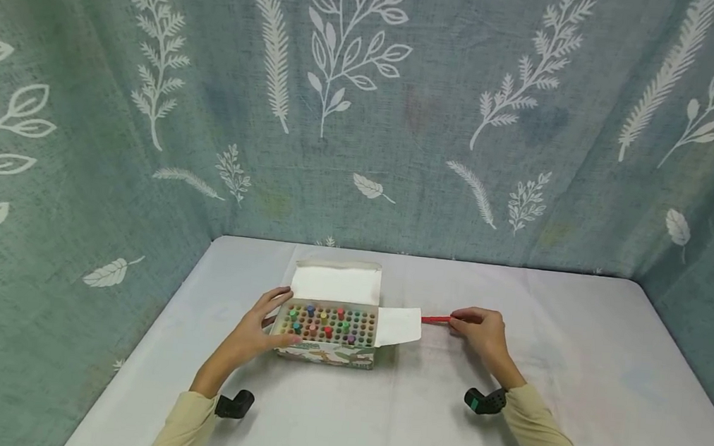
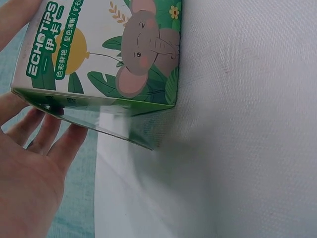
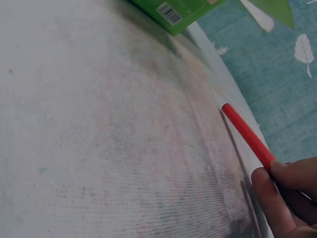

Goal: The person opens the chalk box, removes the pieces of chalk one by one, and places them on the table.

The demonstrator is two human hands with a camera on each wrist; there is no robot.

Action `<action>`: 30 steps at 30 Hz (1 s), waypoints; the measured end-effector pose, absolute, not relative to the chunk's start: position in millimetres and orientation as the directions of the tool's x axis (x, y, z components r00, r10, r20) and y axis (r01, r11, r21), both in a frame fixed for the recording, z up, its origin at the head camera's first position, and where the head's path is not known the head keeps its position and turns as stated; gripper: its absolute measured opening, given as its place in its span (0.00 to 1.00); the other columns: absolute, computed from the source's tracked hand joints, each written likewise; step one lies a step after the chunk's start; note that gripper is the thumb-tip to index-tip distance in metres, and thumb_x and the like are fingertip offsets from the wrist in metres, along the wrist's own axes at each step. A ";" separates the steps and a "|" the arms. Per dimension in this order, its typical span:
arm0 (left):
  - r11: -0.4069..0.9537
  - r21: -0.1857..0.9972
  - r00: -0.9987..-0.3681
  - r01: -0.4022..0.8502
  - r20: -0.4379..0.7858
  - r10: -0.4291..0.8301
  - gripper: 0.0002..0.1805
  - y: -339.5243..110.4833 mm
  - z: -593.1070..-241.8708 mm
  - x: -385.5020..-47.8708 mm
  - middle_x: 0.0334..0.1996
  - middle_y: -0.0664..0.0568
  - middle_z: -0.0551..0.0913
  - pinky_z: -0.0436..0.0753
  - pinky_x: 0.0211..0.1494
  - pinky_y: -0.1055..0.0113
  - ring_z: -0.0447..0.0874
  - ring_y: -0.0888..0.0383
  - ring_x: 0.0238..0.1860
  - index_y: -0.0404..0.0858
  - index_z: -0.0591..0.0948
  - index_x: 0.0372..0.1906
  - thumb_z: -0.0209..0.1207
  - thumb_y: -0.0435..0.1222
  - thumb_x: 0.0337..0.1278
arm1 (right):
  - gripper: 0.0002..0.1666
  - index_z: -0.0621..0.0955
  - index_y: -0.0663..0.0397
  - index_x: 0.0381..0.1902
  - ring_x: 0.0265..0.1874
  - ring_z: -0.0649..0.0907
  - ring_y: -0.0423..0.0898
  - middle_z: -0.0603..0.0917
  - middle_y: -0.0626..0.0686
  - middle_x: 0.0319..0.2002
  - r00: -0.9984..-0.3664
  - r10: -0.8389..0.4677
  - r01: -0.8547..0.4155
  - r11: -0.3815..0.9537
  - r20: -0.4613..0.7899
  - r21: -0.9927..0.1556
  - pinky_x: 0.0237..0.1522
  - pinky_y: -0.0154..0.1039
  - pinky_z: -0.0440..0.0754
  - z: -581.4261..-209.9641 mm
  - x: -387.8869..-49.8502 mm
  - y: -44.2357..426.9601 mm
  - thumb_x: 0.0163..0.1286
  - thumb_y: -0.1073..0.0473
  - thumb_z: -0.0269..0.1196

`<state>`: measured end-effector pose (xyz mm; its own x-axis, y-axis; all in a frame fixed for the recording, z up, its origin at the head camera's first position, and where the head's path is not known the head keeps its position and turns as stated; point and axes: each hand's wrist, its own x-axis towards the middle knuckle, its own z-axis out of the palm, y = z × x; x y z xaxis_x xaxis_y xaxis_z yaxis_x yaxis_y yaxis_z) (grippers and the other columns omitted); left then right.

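Observation:
An open cardboard box (image 1: 332, 355) with a printed elephant stands on the table, its top showing rows of round holes. Several coloured chalk sticks (image 1: 328, 332) poke up out of them. My left hand (image 1: 252, 331) holds the box at its left end, thumb along the front and fingers toward the back corner; in the left wrist view those fingers touch a side flap (image 2: 114, 130). To the right of the box, my right hand (image 1: 481, 333) pinches a red chalk stick (image 3: 247, 136) by one end. Its other end points left, close to the box's right flap (image 1: 397, 326).
The box's lid (image 1: 335, 281) is folded back toward the rear. A white cloth (image 1: 340, 420) covers the table, and a leaf-patterned green curtain (image 1: 424, 186) hangs behind and at both sides. Black wrist cameras (image 1: 235, 405) are on both wrists.

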<state>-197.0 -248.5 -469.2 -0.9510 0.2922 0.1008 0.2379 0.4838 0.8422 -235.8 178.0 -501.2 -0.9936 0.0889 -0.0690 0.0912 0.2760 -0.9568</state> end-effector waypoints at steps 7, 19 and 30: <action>0.496 0.839 -0.955 0.227 0.092 0.281 0.49 -245.9 -470.2 -196.0 0.73 0.49 0.48 0.62 0.67 0.40 0.47 0.42 0.72 0.42 0.57 0.73 0.70 0.43 0.48 | 0.09 0.84 0.67 0.38 0.22 0.83 0.45 0.85 0.60 0.31 -0.993 0.118 0.072 0.423 -0.024 -0.903 0.20 0.28 0.80 -503.4 -238.3 179.3 0.60 0.68 0.66; 0.484 0.842 -0.949 0.239 0.097 0.300 0.48 -242.4 -459.5 -191.8 0.73 0.42 0.46 0.59 0.67 0.37 0.45 0.39 0.72 0.36 0.56 0.73 0.69 0.37 0.50 | 0.08 0.86 0.65 0.35 0.27 0.81 0.46 0.85 0.58 0.32 -0.991 0.105 -0.004 0.577 0.079 -0.816 0.24 0.32 0.77 -496.1 -235.4 178.3 0.57 0.68 0.67; 0.512 0.826 -0.948 0.236 0.081 0.306 0.47 -235.7 -434.3 -179.9 0.73 0.38 0.47 0.61 0.67 0.39 0.47 0.37 0.71 0.31 0.56 0.72 0.68 0.35 0.50 | 0.09 0.85 0.64 0.39 0.30 0.83 0.49 0.85 0.56 0.33 -0.987 0.008 -0.133 0.529 0.162 -0.838 0.23 0.49 0.82 -473.2 -229.9 171.2 0.59 0.66 0.66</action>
<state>-179.9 -235.7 -434.3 -0.9485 0.3063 0.0812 0.2359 0.5115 0.8262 -229.9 171.2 -473.2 -0.9868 0.0079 0.1620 -0.1333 0.5294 -0.8378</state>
